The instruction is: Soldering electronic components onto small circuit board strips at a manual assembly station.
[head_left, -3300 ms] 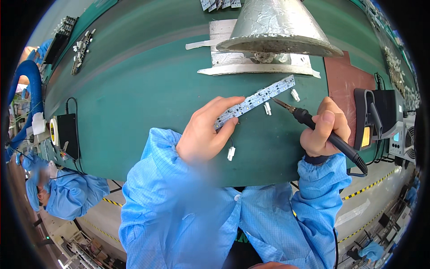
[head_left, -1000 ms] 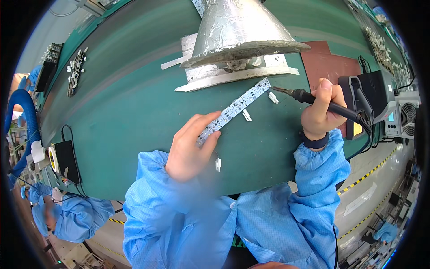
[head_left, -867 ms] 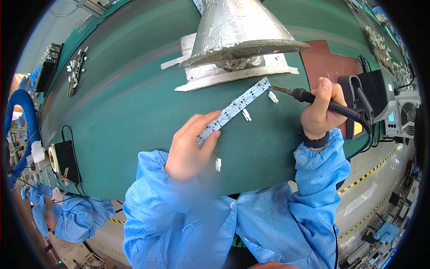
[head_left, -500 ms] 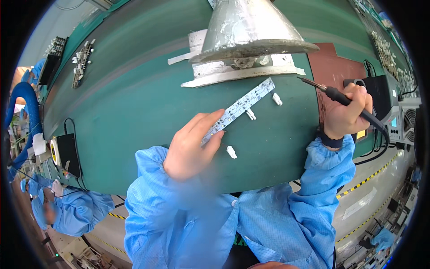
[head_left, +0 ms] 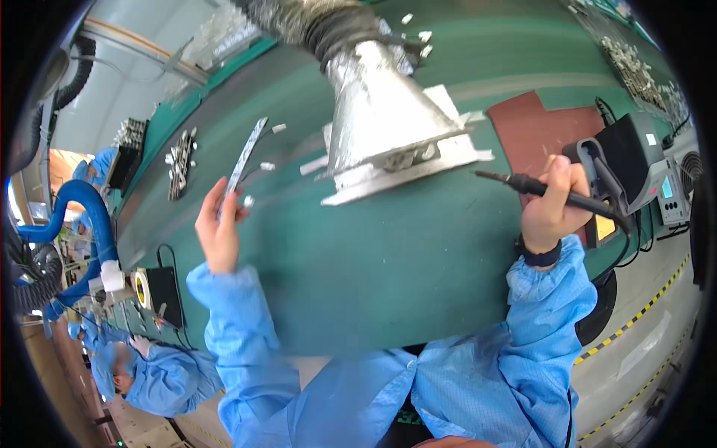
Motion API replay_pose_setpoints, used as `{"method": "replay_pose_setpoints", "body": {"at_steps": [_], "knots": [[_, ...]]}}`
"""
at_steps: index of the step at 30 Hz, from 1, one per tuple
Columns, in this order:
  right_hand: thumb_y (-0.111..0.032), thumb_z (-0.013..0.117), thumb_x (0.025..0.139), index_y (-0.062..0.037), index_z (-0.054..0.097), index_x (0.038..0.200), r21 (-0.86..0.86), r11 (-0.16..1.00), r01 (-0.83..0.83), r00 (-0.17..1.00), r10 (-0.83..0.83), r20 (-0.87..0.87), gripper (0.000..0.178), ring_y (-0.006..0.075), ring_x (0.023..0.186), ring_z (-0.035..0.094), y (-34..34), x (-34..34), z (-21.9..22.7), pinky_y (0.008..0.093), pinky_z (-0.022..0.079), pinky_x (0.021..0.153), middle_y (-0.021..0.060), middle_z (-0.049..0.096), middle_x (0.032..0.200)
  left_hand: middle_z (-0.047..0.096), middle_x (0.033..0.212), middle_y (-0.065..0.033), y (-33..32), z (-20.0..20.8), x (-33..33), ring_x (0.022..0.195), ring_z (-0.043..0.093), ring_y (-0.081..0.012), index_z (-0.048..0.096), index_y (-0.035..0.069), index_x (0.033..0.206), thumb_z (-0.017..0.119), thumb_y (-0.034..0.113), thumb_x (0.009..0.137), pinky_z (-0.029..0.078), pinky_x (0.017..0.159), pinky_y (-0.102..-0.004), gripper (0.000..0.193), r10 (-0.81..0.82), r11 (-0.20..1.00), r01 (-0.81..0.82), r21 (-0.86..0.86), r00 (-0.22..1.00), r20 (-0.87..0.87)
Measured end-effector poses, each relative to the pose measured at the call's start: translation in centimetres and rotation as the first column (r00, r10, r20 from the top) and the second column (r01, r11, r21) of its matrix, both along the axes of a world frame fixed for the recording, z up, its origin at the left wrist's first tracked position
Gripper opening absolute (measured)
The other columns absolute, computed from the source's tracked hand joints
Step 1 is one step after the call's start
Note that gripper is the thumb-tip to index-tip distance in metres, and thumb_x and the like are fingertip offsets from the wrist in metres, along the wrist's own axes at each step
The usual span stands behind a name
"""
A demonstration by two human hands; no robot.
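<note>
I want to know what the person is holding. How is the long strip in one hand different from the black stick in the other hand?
The strip is pale, flat and thin with small white plugs on wires; the soldering iron is black and round with a pointed metal tip. The left hand pinches the strip by its lower end, standing up and away; the right hand grips the iron lying nearly level, tip pointing left. Both are long, narrow and lifted off the green table.

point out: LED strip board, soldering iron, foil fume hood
LED strip board [head_left: 246, 153], head view, middle of the long narrow board.
soldering iron [head_left: 526, 184], head view, dark barrel just ahead of the right hand.
foil fume hood [head_left: 381, 104], head view, side of the silver cone.
</note>
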State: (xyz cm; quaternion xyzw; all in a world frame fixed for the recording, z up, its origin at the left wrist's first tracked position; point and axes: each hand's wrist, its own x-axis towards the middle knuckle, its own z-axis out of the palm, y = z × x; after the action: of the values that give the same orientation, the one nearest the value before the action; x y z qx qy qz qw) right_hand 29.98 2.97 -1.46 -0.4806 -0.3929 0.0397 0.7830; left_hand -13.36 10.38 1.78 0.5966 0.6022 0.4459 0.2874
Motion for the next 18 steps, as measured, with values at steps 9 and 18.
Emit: {"method": "replay_pose_setpoints", "body": {"at_steps": [9,18], "knots": [[-0.003,0.054,0.094,-0.0025,0.044,0.065,-0.061,0.996,-0.058,0.988,0.066,0.141,0.031,0.0076,0.053,0.041,-0.7,0.7,0.8,0.0258,0.032,0.049,0.0041,0.050,0.059,0.070,0.102,-0.0095,18.6,-6.2,12.8,0.083,0.068,-0.0180,0.061,-0.002,0.123,0.059,0.021,0.100,0.052,0.069,-0.0319,0.033,-0.299,0.952,0.300,0.062,0.954,-0.025],[0.004,0.053,0.090,-0.0031,0.038,0.067,-0.003,0.992,-0.126,0.972,0.124,0.201,0.029,0.0109,0.046,0.036,0.3,2.2,0.7,0.0286,0.028,0.044,0.0047,0.043,0.053,0.065,0.114,-0.0133,24.4,-11.7,20.9,0.104,0.062,-0.0253,0.063,0.000,0.120,0.065,0.023,0.096,0.052,0.084,-0.0377,0.033,-0.471,0.882,0.467,0.061,0.878,0.086]]}}
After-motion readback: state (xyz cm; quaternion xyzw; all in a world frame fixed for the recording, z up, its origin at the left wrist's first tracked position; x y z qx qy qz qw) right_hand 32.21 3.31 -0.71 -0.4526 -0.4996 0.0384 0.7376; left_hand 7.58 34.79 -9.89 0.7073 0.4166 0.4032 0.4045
